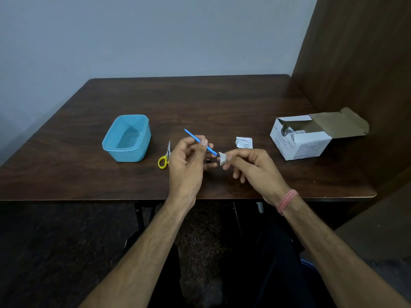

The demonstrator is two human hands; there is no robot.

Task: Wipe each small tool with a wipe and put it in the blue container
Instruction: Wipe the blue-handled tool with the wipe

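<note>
1. Forearms reach in from the bottom edge; both hands work above the desk (222, 103).
2. Left hand (186, 161) pinches a thin blue tool (195, 137) near its middle, tip angled down-right.
3. Right hand (253, 167) pinches a folded wipe (222, 158) around that tip.
4. Blue container (126, 138) sits open, well left; yellow scissors (165, 157) lie just beside it, unwiped by the look of it.
5. Torn sachet (244, 142) and open box (311, 135) lie right.
6. Risk: the slim tool could slip from the pinch if the wipe drags hard.
</note>
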